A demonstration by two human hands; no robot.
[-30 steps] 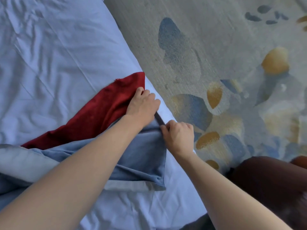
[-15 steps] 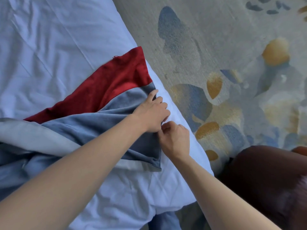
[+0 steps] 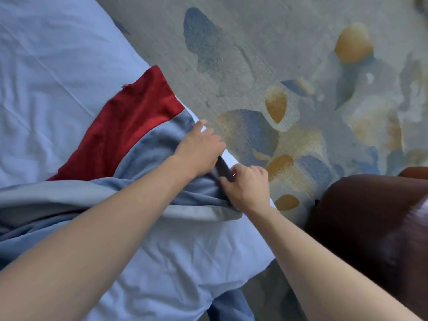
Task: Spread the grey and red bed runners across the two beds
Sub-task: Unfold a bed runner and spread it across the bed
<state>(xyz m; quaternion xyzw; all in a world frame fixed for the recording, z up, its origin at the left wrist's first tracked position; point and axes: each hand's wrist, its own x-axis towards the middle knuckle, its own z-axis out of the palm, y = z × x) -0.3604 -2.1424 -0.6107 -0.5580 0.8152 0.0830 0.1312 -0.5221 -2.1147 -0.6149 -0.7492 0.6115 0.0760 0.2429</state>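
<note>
A grey and red bed runner lies bunched across the white bed (image 3: pixel 58 66) near its right edge. Its red part (image 3: pixel 129 126) lies flat toward the far side, and its grey part (image 3: pixel 148 181) is folded and rumpled under my arms. My left hand (image 3: pixel 199 149) grips the grey cloth at the bed's edge, fingers curled over a dark fold. My right hand (image 3: pixel 247 188) pinches the same grey edge just below it, beside the runner's pale hem (image 3: pixel 208 214). Both hands nearly touch.
A patterned carpet (image 3: pixel 266 66) with blue and yellow patches covers the floor right of the bed. A dark brown rounded thing (image 3: pixel 370 216) sits at the lower right. More blue-grey cloth (image 3: pixel 231 306) hangs below the bed corner.
Both hands have shifted along the grey edge and now hold it a little apart. More of the red part shows, with a grey band beside it.
</note>
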